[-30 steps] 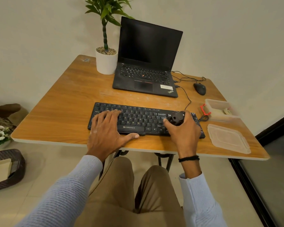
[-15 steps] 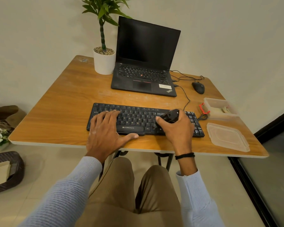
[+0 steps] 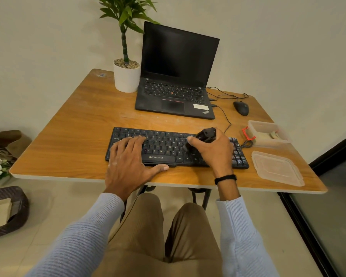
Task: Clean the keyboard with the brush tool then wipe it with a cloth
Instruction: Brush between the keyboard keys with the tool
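A black keyboard (image 3: 164,145) lies near the front edge of the wooden table (image 3: 72,136). My left hand (image 3: 131,162) rests flat on the keyboard's left half, fingers spread over the keys and thumb along the front edge. My right hand (image 3: 214,151) grips a black brush tool (image 3: 205,134) over the keyboard's right half, its bristle end tilted down to the left onto the keys. A folded cloth (image 3: 273,134) seems to lie inside the clear container at the right.
Behind the keyboard stand an open black laptop (image 3: 178,76), a potted plant (image 3: 126,76) and a black mouse (image 3: 241,107) with cables. At the right are a clear plastic container (image 3: 268,132) with a red clip and its lid (image 3: 276,167).
My right hand has slid the brush leftward along the keyboard, tilting its bristles down onto the keys. My left hand has stayed put.
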